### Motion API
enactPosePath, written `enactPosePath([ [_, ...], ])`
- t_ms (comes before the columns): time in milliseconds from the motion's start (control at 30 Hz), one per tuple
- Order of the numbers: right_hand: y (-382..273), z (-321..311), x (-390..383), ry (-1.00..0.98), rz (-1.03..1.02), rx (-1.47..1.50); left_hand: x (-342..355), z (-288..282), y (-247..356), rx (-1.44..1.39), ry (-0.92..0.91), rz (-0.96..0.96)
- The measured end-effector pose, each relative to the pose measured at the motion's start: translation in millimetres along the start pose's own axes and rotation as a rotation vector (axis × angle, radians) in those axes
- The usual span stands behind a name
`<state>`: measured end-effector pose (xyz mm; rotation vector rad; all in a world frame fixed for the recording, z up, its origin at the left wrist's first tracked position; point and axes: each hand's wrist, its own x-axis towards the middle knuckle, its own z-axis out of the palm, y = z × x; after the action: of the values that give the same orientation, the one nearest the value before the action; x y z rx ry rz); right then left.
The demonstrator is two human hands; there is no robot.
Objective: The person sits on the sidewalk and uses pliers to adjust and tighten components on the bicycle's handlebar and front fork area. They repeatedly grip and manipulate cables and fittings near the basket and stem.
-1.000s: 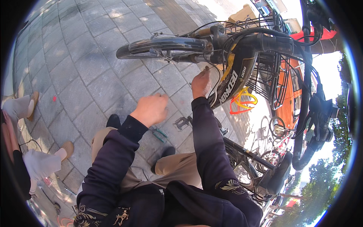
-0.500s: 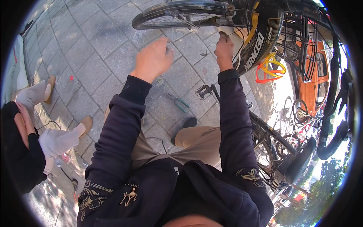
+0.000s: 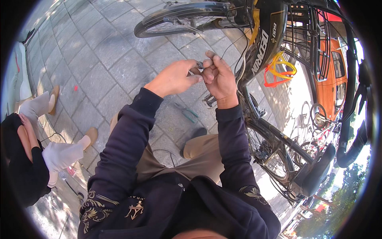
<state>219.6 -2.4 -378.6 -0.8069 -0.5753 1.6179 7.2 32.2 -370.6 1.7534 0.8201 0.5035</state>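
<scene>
My left hand (image 3: 177, 76) and my right hand (image 3: 220, 79) meet in front of me, fingertips almost touching. Thumb and fingers of the left are pinched on a small dark piece (image 3: 200, 64), too small to make out. A thin dark cable (image 3: 227, 49) arcs from the bicycle to my right hand, whose fingers are curled closed; its end is hidden in them. The black bicycle frame (image 3: 266, 40) stands close on the right. Below my hands, pliers with green handles (image 3: 187, 112) lie on the paving.
A bicycle wheel (image 3: 179, 18) spans the top, and a pedal (image 3: 209, 100) juts out beneath my right hand. A yellow and red bottle cage (image 3: 280, 69) sits by the frame. At left a person (image 3: 28, 159) sits close by. An orange vehicle (image 3: 332, 79) stands far right.
My right hand has come down and left from beside the bicycle frame, turning over. My left hand has moved right and slightly down to meet it, its fingers now pinched.
</scene>
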Motion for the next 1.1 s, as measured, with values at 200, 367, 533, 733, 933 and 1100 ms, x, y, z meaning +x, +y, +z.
enactPosePath([
  [200, 1, 5, -14, 0.014, -0.023, 0.11, -3, 10, 9, -0.388, 0.113, 0.066],
  [367, -4, 26, -19, 0.19, -0.164, -0.102, -1, 9, 19, -0.231, 0.21, 0.141],
  [533, -6, 17, -23, 0.299, -0.062, -0.315, 3, 17, 17, -0.382, 0.303, 0.11],
  [733, -8, 17, -25, 0.269, -0.147, -0.386, 8, 16, 16, -0.517, 0.272, 0.047],
  [933, -5, 9, -25, 0.243, -0.19, -0.424, 9, 16, 18, -0.474, 0.251, 0.046],
  [1100, -19, 16, -31, 0.374, -0.102, -0.687, 9, 18, 16, -0.479, 0.263, 0.037],
])
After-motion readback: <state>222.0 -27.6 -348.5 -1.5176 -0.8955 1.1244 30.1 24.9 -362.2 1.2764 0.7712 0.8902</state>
